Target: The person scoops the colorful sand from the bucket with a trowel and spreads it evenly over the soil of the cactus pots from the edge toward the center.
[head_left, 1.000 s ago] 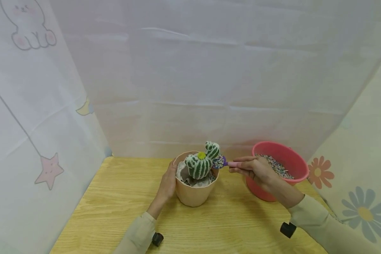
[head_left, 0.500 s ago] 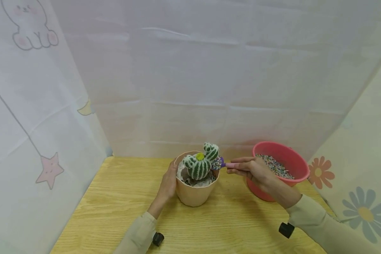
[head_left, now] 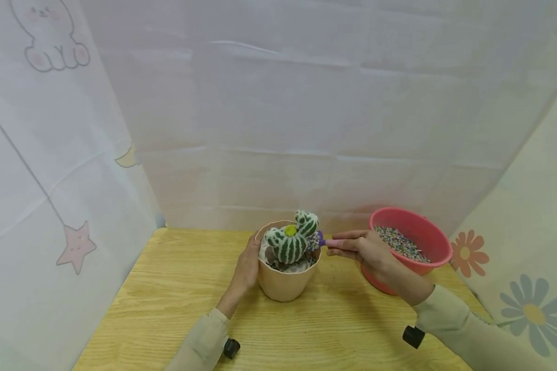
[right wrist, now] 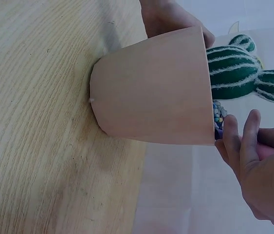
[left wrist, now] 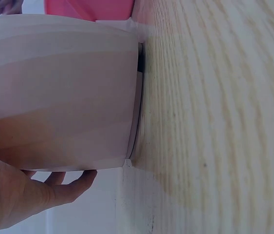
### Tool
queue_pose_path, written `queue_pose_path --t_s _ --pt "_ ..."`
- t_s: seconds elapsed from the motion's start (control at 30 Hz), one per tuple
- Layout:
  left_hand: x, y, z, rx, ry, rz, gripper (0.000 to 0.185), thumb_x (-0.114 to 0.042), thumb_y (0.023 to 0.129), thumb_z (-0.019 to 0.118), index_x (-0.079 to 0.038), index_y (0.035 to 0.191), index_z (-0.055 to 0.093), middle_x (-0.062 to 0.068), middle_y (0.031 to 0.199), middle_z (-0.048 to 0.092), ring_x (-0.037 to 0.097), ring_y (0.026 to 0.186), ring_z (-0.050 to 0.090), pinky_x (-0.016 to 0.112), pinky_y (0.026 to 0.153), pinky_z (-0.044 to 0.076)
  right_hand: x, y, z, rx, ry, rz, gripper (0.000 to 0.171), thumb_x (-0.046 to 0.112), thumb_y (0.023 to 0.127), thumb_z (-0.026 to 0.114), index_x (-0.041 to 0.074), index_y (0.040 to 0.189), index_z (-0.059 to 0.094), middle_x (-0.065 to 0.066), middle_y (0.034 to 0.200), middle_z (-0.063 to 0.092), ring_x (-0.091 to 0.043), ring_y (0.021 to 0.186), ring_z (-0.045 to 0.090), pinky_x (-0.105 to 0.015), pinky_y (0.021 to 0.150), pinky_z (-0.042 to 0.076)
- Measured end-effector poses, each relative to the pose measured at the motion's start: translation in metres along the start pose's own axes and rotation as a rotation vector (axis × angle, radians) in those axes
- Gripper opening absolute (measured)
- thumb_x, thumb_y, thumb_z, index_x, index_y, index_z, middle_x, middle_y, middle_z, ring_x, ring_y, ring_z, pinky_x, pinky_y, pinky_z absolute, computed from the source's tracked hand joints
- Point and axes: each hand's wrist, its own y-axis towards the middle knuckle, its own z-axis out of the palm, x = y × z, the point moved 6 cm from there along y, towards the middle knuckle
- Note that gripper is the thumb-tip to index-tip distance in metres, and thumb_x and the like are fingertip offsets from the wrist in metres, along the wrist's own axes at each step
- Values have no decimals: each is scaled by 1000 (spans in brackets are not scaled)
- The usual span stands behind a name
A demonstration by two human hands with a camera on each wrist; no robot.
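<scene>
A peach flowerpot (head_left: 285, 286) stands upright on the table, holding a green-and-white striped toy cactus (head_left: 290, 250) with a yellow flower. My left hand (head_left: 247, 267) grips the pot's left side; in the left wrist view its bent fingers (left wrist: 73, 190) lie along the wall. A small shovel with a pink handle (head_left: 335, 242) and purple blade is pinched in my right hand (head_left: 366, 252). Multicoloured pebbles (head_left: 313, 240) fill the blade, which is at the pot's right rim beside the cactus. In the right wrist view, pebbles (right wrist: 218, 112) show just past the rim.
A pink-red bucket (head_left: 429, 239), part full of multicoloured pebbles (head_left: 401, 242), stands at the right, partly behind my right forearm. White cloth walls (head_left: 278, 113) with printed figures enclose the wooden table (head_left: 176, 288) at the back and sides.
My right hand has moved slightly left, bringing the shovel's loaded blade closer in over the pot's rim. The cactus has shifted a little left and down. My left hand stays on the pot.
</scene>
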Motion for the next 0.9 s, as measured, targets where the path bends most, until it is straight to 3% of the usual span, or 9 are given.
queue_pose_path --t_s 0.3,0.5,0.6,0.77,0.9 --pt "-3 0 -2 -17 -10 31 54 -36 114 22 -8 159 35 17 155 43 39 140 39 59 112 31 1 -2 9 -27 -123 -55 37 -3 99 60 -16 133 56 -32 121 64 -36 100 71 -47 94 51" --pt "-4 -1 -1 -15 -4 28 53 -33 114 22 -9 158 36 18 154 43 40 141 39 59 112 30 3 -7 14 15 -315 -190 35 0 99 62 -14 131 59 -28 121 66 -39 100 70 -42 86 57" --pt "-4 -1 -1 -19 4 26 52 -33 114 23 -10 158 36 18 154 44 40 140 39 59 112 31 8 -12 15 27 -492 -314 32 -3 98 63 -8 130 64 -20 118 70 -36 97 71 -36 79 59" --pt "-5 0 -2 -22 5 18 52 -35 114 23 -10 158 37 18 153 44 39 140 39 58 112 31 24 -26 17 0 -821 -618 36 -10 93 65 -4 128 68 -13 116 72 -24 88 74 -28 66 58" --pt "-9 -3 -8 -31 -6 -41 54 -38 114 23 -11 157 40 17 154 44 39 142 37 58 113 30 35 -40 14 -25 -900 -820 42 -18 87 67 -5 127 69 -13 117 72 -16 85 74 -25 67 58"
